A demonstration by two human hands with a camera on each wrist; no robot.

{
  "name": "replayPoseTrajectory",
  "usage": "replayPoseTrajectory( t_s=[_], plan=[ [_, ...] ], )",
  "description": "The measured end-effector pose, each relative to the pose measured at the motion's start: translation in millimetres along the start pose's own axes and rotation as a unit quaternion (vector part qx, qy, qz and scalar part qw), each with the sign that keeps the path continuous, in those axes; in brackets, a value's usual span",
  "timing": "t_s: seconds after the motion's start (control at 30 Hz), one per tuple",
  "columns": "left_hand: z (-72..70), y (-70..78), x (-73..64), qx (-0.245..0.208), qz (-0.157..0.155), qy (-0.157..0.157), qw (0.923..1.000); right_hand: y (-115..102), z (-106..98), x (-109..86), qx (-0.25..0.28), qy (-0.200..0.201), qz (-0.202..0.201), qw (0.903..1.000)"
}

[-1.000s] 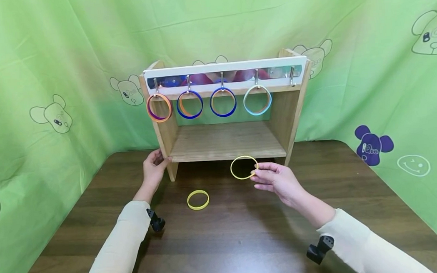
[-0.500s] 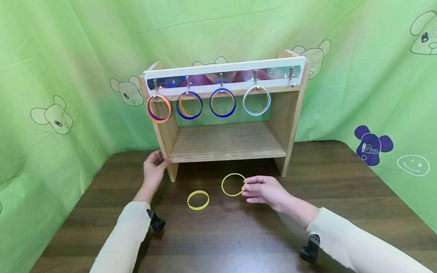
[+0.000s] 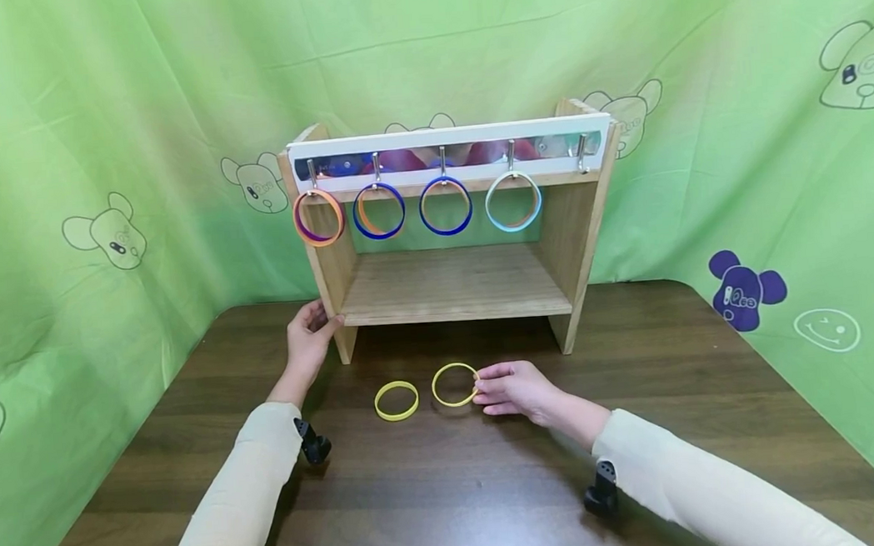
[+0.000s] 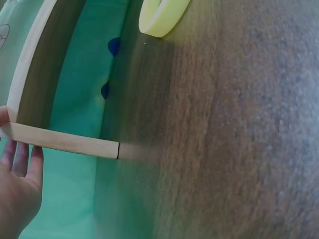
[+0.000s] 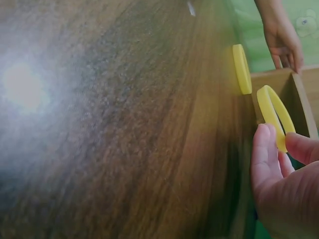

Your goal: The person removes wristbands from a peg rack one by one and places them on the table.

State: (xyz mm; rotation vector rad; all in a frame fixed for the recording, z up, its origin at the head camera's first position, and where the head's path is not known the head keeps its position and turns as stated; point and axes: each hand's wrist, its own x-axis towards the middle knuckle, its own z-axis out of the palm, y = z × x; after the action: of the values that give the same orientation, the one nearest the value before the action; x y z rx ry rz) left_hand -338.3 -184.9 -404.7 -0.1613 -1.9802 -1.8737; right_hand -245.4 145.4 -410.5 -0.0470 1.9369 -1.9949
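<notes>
Fingertips [image 5: 264, 130] and thumb of the right hand [image 3: 515, 392] are pinching a yellow ring [image 5: 268, 110] by its right side, the ring tilting up in front of a wooden rack [image 3: 453, 282]; whether its lower edge is touching the brown table [image 3: 450, 489] is not clear. A second yellow ring [image 3: 396, 417] is lying flat on the table to the left of the held one, near it but apart. The left hand [image 3: 307, 338] is gripping the rack's left side panel low down, its thumb pressing at the front by the lower shelf and its other fingers reaching along the outer face. Above, a white bar [image 3: 447, 135] is running across the top of the rack and bearing a row of five metal hooks [image 3: 442, 157]. Rings are hanging from four of them: from the left, an orange and purple pair [image 3: 321, 242], a blue and orange pair [image 3: 380, 235], another blue and orange pair [image 3: 448, 231], and a light blue and orange pair [image 3: 515, 228]. Cream sleeves [image 3: 705, 474] are covering both forearms, each carrying a small black device [image 3: 600, 490] near the wrist. Behind everything, a green curtain [image 3: 423, 48] with cartoon figures is hanging in folds.
</notes>
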Motion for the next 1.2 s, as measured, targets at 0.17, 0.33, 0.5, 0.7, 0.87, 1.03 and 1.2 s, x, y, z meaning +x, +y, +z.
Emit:
replayPoseTrajectory(
  t_s=[0.17,0.33,0.5,0.7,0.87,1.03,1.2],
  plan=[
    [-0.3,1.7,-0.4,-0.011,-0.008,-0.003,0.9999,4,5,4.0,-0.011,0.001,0.011,0.9999],
    [1.0,20.3,-8.0,-0.01,-0.005,-0.017,0.9998,8,9,7.0,-0.017,0.0,0.019,0.9997],
    [1.4,33.3,-14.8,-0.006,-0.003,-0.019,0.9998,11,10,9.6,-0.017,0.003,0.029,0.9994],
    [1.1,32.8,-15.1,-0.004,-0.001,-0.015,0.9999,9,13,11.6,-0.055,0.027,0.016,0.998],
    [1.7,32.5,-14.0,-0.01,0.006,-0.016,0.9998,7,16,11.4,-0.08,0.048,0.01,0.9956],
    [1.7,32.2,-13.9,-0.01,0.003,-0.014,0.9998,9,16,13.3,-0.083,0.053,0.009,0.9951],
    [0.8,27.1,-12.9,-0.01,-0.003,-0.013,0.9999,12,16,15.1,-0.086,0.051,0.001,0.9949]
  ],
)
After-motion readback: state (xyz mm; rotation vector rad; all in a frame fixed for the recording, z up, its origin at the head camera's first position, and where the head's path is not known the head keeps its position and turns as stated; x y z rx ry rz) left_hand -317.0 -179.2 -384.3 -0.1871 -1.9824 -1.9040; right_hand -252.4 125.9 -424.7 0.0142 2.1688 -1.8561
